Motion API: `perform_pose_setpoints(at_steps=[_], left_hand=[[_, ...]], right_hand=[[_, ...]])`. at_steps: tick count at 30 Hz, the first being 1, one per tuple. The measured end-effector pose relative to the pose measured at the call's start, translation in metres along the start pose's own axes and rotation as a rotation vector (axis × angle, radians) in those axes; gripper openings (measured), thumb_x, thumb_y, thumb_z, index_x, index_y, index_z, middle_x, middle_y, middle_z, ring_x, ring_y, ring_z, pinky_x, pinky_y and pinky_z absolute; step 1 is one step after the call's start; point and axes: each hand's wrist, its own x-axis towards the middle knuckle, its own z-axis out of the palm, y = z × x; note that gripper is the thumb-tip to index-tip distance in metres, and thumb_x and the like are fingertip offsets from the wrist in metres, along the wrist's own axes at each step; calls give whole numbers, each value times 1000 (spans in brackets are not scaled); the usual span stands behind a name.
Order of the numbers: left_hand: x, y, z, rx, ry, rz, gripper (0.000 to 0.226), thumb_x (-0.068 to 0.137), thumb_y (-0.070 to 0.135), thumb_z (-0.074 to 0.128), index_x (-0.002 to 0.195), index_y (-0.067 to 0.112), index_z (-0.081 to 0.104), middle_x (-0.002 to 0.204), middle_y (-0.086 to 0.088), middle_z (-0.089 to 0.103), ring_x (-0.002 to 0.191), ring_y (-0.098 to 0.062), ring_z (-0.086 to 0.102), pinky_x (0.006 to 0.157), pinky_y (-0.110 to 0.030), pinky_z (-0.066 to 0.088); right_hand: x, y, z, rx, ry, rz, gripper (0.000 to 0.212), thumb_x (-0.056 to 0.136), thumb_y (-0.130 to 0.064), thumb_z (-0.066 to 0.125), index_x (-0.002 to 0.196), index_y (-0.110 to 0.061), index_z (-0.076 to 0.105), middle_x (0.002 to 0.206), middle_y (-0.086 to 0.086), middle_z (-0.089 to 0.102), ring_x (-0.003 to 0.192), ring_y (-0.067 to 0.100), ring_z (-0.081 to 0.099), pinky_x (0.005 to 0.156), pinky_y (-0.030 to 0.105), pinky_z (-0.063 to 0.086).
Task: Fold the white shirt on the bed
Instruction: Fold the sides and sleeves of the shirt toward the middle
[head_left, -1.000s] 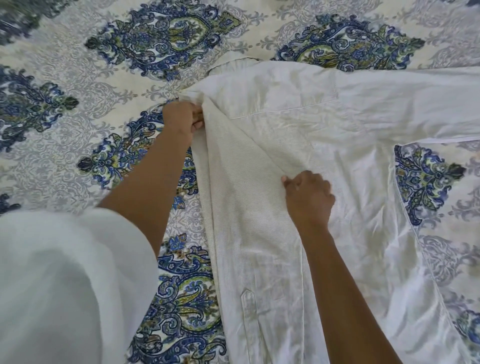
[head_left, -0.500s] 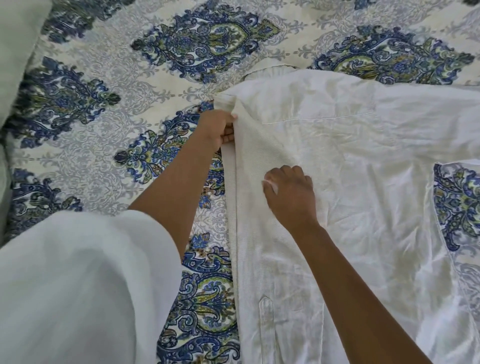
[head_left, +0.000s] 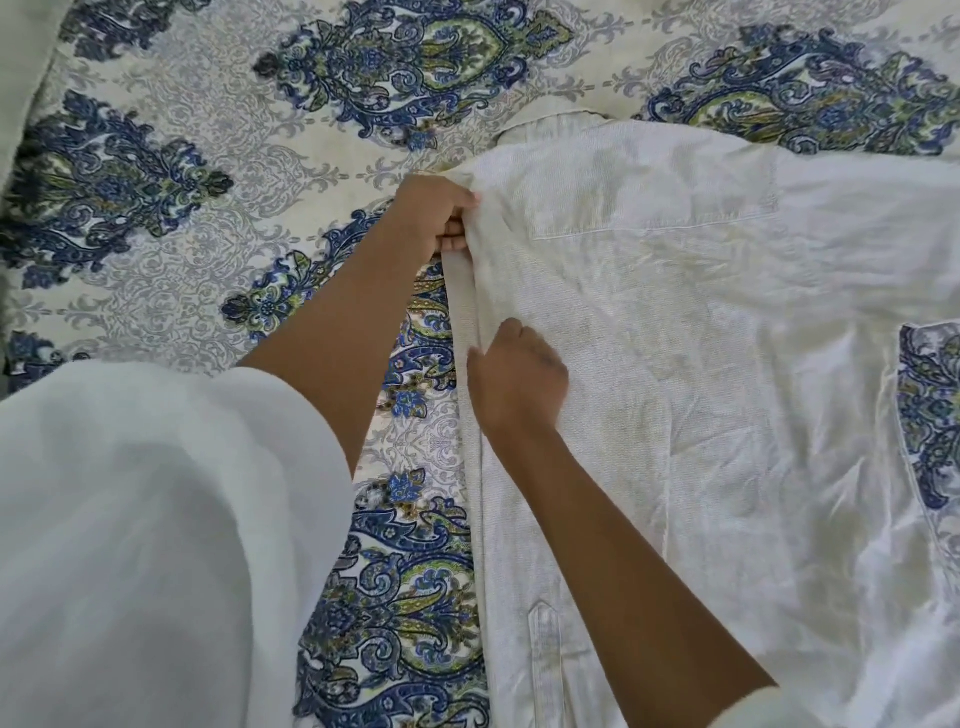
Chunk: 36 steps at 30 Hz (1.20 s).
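The white shirt (head_left: 701, 338) lies spread on the bed, back side up, with its left sleeve folded inward down the left edge; the sleeve's cuff placket shows near the bottom. My left hand (head_left: 434, 218) grips the shirt's top left corner at the shoulder, fingers curled round the fabric. My right hand (head_left: 514, 379) rests lower down on the folded left edge, fingers curled onto the cloth; whether it pinches the fabric is hidden. The shirt's right side runs out of view.
The bed cover (head_left: 208, 234) is cream with blue and green paisley medallions. My wide white sleeve (head_left: 145, 519) fills the lower left. A pale pillow edge (head_left: 21, 62) shows at the top left corner.
My right hand slid left across the shirt, from its middle to the folded left edge. My left hand kept its grip on the shoulder corner. The view shifted left.
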Motion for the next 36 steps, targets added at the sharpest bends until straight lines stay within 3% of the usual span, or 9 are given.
perform_pose_setpoints(at_steps=[6, 10, 15, 19, 24, 26, 29, 32, 36], left_hand=[[2, -4, 0, -34, -4, 13, 12, 87, 4, 59, 98, 7, 56, 80, -4, 64, 66, -14, 63, 48, -21, 52], [4, 0, -8, 9, 75, 54, 12, 85, 4, 59, 75, 10, 56, 73, -5, 60, 59, -17, 56, 50, -24, 50], [6, -7, -20, 179, 162, 112, 22, 83, 10, 66, 66, 16, 54, 73, -3, 59, 58, -13, 52, 45, -20, 44], [3, -13, -14, 106, 120, 173, 27, 85, 5, 63, 62, 15, 54, 66, -2, 56, 48, -10, 46, 37, -14, 34], [8, -17, -9, 173, 149, 209, 25, 88, 23, 63, 66, 18, 53, 66, 0, 53, 53, -10, 46, 42, -16, 39], [6, -20, -9, 117, 147, 202, 27, 89, 31, 61, 70, 17, 48, 65, 2, 52, 51, -9, 44, 41, -16, 37], [-1, -25, -8, 67, 109, 184, 23, 88, 25, 63, 72, 18, 48, 71, 5, 55, 55, -6, 46, 40, -13, 35], [-1, -23, -5, 85, 105, 150, 15, 82, 9, 66, 72, 14, 57, 74, 1, 57, 60, -10, 48, 43, -13, 38], [2, -14, 4, 133, 161, 152, 12, 79, 8, 69, 89, 3, 66, 85, -7, 62, 82, -19, 57, 66, -30, 50]], right_hand=[[3, -2, -2, 15, -8, -85, 18, 91, -10, 40, 105, -5, 50, 104, 11, 60, 95, 26, 57, 69, 31, 36], [-4, -12, -8, 141, -82, -165, 18, 92, -19, 41, 101, -7, 51, 97, 8, 61, 88, 25, 58, 63, 29, 34], [2, -19, 5, -10, -112, -171, 17, 92, -13, 41, 104, -6, 52, 102, 10, 63, 91, 27, 60, 65, 30, 37], [-7, -13, 5, 19, 6, -173, 31, 99, -29, 34, 107, -6, 53, 103, 11, 62, 97, 30, 58, 80, 36, 42], [-22, 24, -16, 178, 385, -116, 16, 89, -14, 46, 85, -6, 59, 81, 10, 61, 78, 28, 56, 67, 33, 38], [-14, 47, -30, 229, 478, -18, 15, 87, -14, 52, 95, -8, 62, 94, 10, 62, 91, 28, 54, 72, 31, 35], [12, 79, -53, 498, 99, 127, 26, 92, -26, 55, 114, -12, 57, 111, 4, 57, 105, 20, 51, 84, 30, 41], [30, 100, -69, 672, -372, 195, 23, 88, -31, 61, 101, -12, 63, 89, -1, 58, 78, 11, 54, 65, 22, 41], [28, 121, -69, 638, -443, 221, 22, 83, -16, 67, 92, 3, 63, 78, 6, 53, 74, 17, 46, 62, 23, 35]])
